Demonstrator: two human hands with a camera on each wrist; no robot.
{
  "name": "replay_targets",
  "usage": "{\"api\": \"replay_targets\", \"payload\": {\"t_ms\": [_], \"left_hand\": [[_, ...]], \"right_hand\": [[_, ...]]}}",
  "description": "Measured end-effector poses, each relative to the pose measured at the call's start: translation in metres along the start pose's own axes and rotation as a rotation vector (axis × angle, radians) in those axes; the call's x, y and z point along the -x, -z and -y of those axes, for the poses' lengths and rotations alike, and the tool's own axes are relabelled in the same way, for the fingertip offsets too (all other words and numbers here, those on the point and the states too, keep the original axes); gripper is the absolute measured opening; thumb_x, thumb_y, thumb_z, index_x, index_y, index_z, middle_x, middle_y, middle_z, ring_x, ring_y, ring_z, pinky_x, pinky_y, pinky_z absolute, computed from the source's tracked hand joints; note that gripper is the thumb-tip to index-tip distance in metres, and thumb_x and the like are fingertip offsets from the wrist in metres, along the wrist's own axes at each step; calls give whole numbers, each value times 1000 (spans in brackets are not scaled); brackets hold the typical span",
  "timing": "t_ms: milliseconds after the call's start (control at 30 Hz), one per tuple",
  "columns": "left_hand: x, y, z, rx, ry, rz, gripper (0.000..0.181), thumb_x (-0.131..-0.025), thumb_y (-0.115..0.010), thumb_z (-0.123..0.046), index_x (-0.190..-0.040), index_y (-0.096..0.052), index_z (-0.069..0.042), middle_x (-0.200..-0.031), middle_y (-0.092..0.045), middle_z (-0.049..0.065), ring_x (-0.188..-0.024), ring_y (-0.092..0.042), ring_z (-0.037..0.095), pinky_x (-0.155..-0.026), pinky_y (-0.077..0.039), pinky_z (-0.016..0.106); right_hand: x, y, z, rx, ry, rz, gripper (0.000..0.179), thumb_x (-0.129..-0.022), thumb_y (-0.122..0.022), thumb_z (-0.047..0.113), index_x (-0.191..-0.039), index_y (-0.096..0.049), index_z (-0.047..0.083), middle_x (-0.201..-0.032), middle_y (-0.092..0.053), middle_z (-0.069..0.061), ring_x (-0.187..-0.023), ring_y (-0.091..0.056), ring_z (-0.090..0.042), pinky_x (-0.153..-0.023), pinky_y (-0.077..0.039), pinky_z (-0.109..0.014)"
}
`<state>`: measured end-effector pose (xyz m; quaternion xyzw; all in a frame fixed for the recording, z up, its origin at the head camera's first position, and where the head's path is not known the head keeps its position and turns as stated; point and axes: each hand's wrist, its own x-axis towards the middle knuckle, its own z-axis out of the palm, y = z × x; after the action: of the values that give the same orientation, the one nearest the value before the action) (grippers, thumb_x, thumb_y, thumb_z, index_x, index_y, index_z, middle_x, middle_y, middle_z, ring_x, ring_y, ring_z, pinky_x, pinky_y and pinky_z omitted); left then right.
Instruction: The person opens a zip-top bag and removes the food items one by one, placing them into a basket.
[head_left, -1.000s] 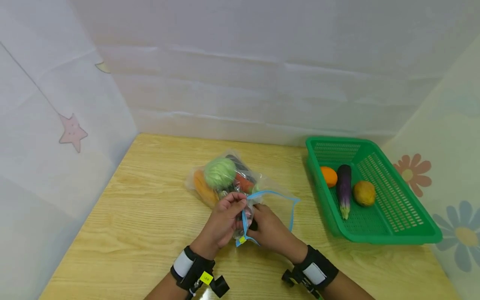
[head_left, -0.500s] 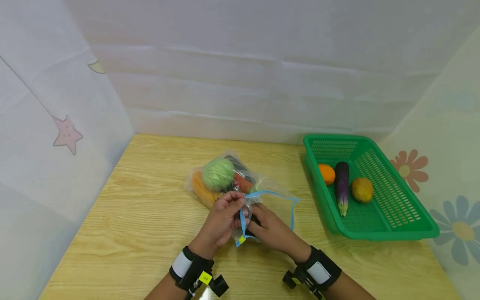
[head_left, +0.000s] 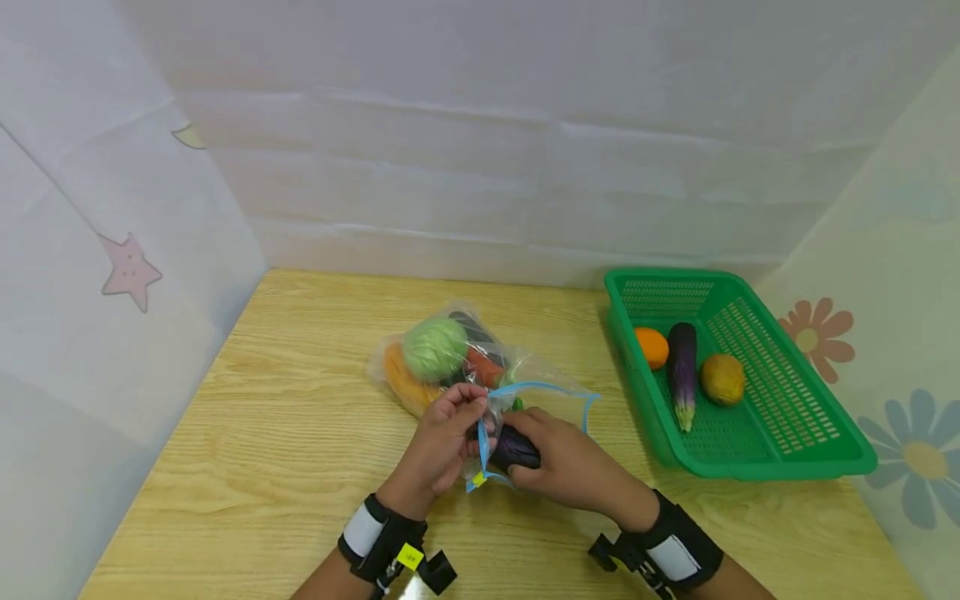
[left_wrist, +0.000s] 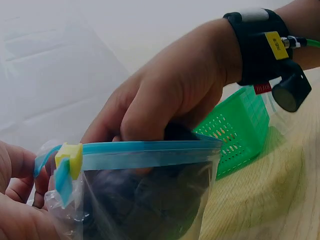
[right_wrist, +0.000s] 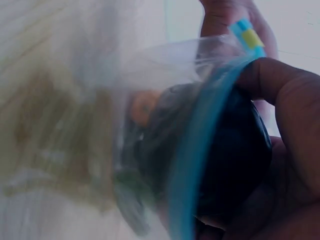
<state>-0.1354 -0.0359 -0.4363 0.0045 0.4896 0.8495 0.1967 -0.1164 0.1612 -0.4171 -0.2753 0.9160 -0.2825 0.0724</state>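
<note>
A clear zip bag (head_left: 536, 367) with a blue zip edge and a yellow slider (head_left: 479, 479) lies on the table. Through its film show a pale green cabbage (head_left: 435, 350), a carrot (head_left: 483, 367), a long yellow-orange item (head_left: 408, 379) and a dark item (head_left: 472, 327) behind. My left hand (head_left: 448, 437) pinches the bag's zip edge on the left side of its mouth. At the mouth, my right hand (head_left: 570, 458) grips a glossy dark purple eggplant (head_left: 516, 448), thumb and fingers round it. In the right wrist view, part of the eggplant (right_wrist: 235, 150) sits behind the blue zip strip.
A green plastic basket (head_left: 806, 462) stands on the right of the wooden table (head_left: 285, 400). It holds an orange (head_left: 652, 347), a long purple eggplant (head_left: 682, 375) and a brownish-yellow round fruit (head_left: 723, 379). White fabric walls (head_left: 450, 167) rise behind and at the sides.
My right hand has drawn back to the right from inside the bag, bringing the dark purple eggplant into view at the mouth. The left hand keeps its pinch almost in place.
</note>
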Motion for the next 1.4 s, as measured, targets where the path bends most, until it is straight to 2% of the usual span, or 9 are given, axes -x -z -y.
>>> {"api": "replay_targets", "payload": {"t_ms": [267,500,600,700,833,933,1100,1200,1400], "left_hand": [[-1,2,-2,3,-17,4,7,-105,-46,-6,-109,-52,-8,-82,-55,4,-71,-56,11,-61,-56,24],[-3,4,-2,-14,-18,-15,8,-105,-46,-7,-110,-53,-7,-83,-54,4,-72,-56,12,-61,-55,25],[-3,4,-2,-20,-20,-12,9,-105,-47,-7,-111,-53,-6,-83,-55,4,-72,-56,12,-61,-55,25],[-3,4,-2,-23,-18,-13,9,-105,-47,-7,-112,-53,-5,-83,-55,4,-72,-56,12,-61,-55,25],[-4,4,-2,-18,-12,-26,9,-105,-47,-6,-112,-53,-5,-83,-55,4,-72,-56,12,-61,-55,24],[-4,4,-1,-14,-11,-30,9,-105,-47,-6,-111,-53,-6,-83,-55,3,-72,-56,12,-61,-55,24],[-3,3,-1,-11,-4,-17,9,-105,-47,-7,-112,-53,-6,-83,-55,3,-72,-56,11,-61,-55,25],[-4,3,-1,-15,3,-10,9,-105,-48,-8,-112,-53,-6,-84,-56,3,-73,-56,11,-62,-55,25],[-5,2,0,-19,5,-17,9,-105,-47,-8,-112,-53,-6,-85,-56,3,-73,-57,11,-62,-55,24]], "right_hand": [[17,28,2,98,59,-22,55,-80,-67,16,-134,-59,20,-122,-58,4,-78,-52,-9,-63,-43,-22],[38,74,-8,108,205,20,58,-84,-67,10,-138,-53,26,-128,-54,9,-95,-55,-7,-72,-48,-26],[46,93,-14,89,243,-2,61,-85,-69,8,-140,-49,25,-130,-54,8,-97,-55,-6,-72,-49,-25],[51,112,-23,78,228,-65,64,-85,-72,7,-141,-47,23,-126,-55,4,-88,-53,-7,-66,-47,-24],[53,138,-44,92,114,-175,65,-86,-74,7,-143,-45,15,-117,-56,-8,-80,-52,-10,-56,-45,-26],[53,158,-67,77,-42,-212,62,-92,-71,12,-145,-40,9,-115,-55,-18,-79,-57,-19,-52,-47,-29],[57,188,-110,32,-307,-176,61,-103,-56,28,-151,-26,4,-134,-42,-34,-105,-53,-48,-71,-51,-50],[58,196,-134,-12,-433,-148,70,-104,-49,40,-154,-17,4,-142,-31,-40,-116,-44,-57,-77,-47,-60],[53,191,-180,9,-570,-144,84,-102,-46,53,-152,-13,-6,-132,-39,-43,-102,-54,-51,-71,-50,-50]]}}
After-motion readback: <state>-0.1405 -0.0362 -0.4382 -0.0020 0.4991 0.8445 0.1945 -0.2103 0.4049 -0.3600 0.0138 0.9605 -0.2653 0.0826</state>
